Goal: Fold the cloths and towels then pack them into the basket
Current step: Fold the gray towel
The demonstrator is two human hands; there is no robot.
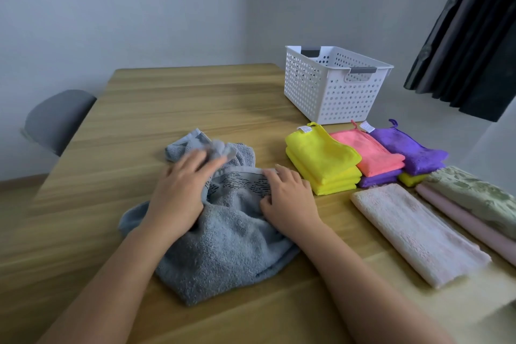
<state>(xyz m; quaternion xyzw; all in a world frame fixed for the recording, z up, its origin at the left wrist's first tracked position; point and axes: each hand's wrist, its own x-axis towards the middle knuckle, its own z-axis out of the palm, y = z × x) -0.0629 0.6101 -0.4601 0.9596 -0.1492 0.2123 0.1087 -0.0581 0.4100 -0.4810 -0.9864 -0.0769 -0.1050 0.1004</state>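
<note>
A crumpled grey towel (pixel 223 246) lies on the wooden table (pixel 167 109) in front of me. My left hand (pixel 181 190) rests on its left part, fingers around a bunched fold near the far corner. My right hand (pixel 287 195) pinches the patterned hem at the towel's middle. To the right sit folded stacks: yellow cloths (pixel 324 162), a pink cloth (pixel 368 152) on a purple one, another purple cloth (pixel 410 152). Nearer lie a folded cream towel (pixel 413 232), a pale pink one (pixel 474 229) and a green patterned one (pixel 480 193). The white perforated basket (pixel 332 92) stands behind, nothing visible inside.
A grey chair (pixel 55 120) stands at the table's left side. Dark curtains (pixel 474 36) hang at the far right. The wall runs close behind the table's far edge.
</note>
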